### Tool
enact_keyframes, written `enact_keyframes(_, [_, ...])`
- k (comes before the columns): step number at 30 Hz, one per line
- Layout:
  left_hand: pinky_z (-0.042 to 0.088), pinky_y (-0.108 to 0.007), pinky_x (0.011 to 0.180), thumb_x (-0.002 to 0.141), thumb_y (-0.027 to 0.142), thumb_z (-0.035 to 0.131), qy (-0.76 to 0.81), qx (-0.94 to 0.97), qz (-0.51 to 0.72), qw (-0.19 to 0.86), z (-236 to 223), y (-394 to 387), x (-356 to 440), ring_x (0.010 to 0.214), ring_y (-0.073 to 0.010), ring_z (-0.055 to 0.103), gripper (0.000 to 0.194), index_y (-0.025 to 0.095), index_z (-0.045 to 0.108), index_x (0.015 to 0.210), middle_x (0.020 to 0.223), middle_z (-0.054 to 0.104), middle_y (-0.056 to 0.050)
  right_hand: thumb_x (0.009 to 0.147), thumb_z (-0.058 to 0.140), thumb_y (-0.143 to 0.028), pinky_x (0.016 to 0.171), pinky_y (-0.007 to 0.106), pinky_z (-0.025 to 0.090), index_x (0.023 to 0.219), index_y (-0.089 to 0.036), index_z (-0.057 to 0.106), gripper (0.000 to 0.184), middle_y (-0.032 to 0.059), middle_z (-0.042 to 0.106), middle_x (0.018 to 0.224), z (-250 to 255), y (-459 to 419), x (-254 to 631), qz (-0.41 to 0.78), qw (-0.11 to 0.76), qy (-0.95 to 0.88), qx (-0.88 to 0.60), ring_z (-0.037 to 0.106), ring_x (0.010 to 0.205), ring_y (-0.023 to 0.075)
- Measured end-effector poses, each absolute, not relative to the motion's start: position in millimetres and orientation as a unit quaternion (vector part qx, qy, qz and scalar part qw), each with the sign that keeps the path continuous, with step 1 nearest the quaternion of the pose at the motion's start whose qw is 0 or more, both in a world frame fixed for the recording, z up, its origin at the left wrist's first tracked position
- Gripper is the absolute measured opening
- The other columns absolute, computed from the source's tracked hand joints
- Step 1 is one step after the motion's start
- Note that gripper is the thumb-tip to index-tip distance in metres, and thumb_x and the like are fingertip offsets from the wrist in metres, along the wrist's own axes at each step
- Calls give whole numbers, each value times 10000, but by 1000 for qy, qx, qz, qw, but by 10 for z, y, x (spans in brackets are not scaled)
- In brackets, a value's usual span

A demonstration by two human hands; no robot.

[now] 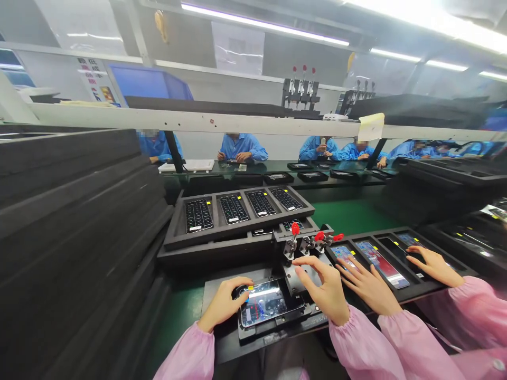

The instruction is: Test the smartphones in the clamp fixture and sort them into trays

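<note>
Phone (264, 303) is sitting screen-up in the fixture (282, 320) on the desk (182, 312). Left hand (225, 302) is touching its left end; can't tell if fingers are pinching. Right hand (325, 285) is hovering by red-tipped clamps (290, 246), fingers parted, holding nothing. Behind, tray (237, 230) is holding four phones (233, 209). Blue-sleeved people (242, 148) are working beyond.

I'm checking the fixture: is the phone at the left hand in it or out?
In: the phone lies screen-up in the fixture, whose rim borders its near edge.
</note>
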State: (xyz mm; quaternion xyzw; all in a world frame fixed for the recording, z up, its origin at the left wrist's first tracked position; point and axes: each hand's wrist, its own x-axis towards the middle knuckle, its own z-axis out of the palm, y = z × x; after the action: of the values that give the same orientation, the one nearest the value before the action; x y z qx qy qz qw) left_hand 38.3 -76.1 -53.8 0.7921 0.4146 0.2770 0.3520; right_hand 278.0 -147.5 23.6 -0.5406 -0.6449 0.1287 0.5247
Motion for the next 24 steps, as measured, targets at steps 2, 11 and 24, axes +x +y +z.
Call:
enact_keyframes(2, [455,-271,884,774,241,531,418,789,281,351,-541,-756,399,950,-180,626,199,251,684,899,984,701,15,815,527,-310,782,307,497,887,-211,610,148,39,650,889,264,-1436,2789,111,532,-638,-545,613,848,164])
enact_keyframes(11, [421,-305,903,854,300,452,396,784,301,370,-571,-817,505,1020,-200,593,235,232,657,759,1048,678,-22,817,514,-243,836,355,488,858,-205,591,95,50,630,935,459,-1164,2739,-62,574,-627,-524,587,911,174])
enact_keyframes(24, [390,-327,931,891,280,433,338,758,326,453,-671,-746,392,1086,-218,544,189,206,544,758,1194,598,-75,818,543,-255,833,318,470,969,-198,570,164,38,618,937,581,-1333,2823,-84,515,-669,-529,578,906,155])
